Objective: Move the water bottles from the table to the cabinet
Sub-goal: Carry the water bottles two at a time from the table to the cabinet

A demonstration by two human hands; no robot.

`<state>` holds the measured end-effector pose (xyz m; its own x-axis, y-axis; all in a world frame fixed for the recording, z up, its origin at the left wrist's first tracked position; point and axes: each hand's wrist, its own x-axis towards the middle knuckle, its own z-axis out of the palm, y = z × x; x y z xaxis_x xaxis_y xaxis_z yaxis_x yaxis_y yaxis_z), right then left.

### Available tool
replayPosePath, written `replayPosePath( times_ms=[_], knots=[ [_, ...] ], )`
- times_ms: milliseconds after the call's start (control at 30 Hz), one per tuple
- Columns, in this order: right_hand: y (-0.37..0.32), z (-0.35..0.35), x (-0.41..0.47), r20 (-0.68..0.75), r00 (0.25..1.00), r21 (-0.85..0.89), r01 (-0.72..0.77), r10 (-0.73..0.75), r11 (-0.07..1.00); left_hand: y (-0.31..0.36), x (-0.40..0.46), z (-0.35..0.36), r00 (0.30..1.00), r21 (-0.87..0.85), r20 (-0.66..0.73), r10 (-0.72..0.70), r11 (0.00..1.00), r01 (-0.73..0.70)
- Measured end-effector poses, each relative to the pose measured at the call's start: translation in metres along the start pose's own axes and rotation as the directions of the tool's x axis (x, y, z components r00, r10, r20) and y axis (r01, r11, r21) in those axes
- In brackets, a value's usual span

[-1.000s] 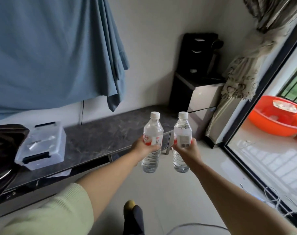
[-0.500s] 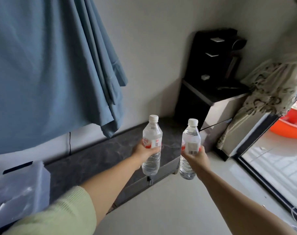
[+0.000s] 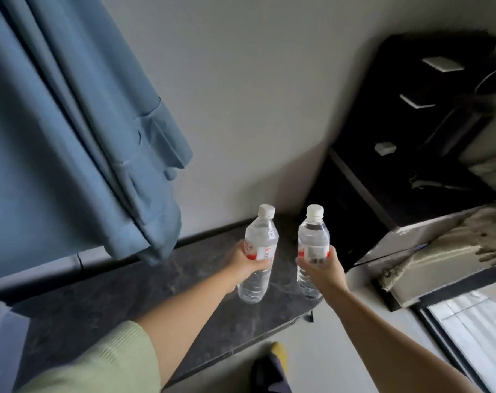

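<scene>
Gripping one upright water bottle each: left hand (image 3: 245, 260) wraps the left bottle (image 3: 258, 255), right hand (image 3: 323, 269) the right bottle (image 3: 312, 251), both above the dark surface (image 3: 127, 302) near its right edge.

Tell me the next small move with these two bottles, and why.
Probably lower both onto the dark marble cabinet top. The left hand grips one bottle, the right hand the other bottle, both upright, capped and held just above that surface.

Both arms are stretched forward, side by side. The left hand (image 3: 245, 260) grips the left bottle (image 3: 258, 255) around its label, fingers curled. To its right, the right hand (image 3: 323, 269) grips the right bottle (image 3: 312, 245) likewise.
</scene>
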<state>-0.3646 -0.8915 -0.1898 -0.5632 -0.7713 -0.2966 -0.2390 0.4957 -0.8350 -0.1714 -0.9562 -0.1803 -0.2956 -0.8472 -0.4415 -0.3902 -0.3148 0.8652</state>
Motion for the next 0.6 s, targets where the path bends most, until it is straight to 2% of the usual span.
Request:
replayPosePath(
  times_ms=[167,400,600],
  knots=[
    [0.0,-0.001,0.099,0.092,0.996,-0.014,-0.021,0.022,1.0,0.009,0.088,0.039,0.989,-0.092,-0.113,-0.096,0.992,0.085],
    [0.031,0.039,0.207,0.086,0.99,0.052,-0.113,0.108,0.992,-0.013,0.187,0.094,0.942,-0.266,-0.268,-0.204,0.955,0.131],
    [0.066,0.084,0.289,0.05,0.993,0.096,-0.116,0.112,0.989,-0.045,0.286,0.108,0.937,-0.246,-0.309,-0.163,0.965,0.087]
  ],
)
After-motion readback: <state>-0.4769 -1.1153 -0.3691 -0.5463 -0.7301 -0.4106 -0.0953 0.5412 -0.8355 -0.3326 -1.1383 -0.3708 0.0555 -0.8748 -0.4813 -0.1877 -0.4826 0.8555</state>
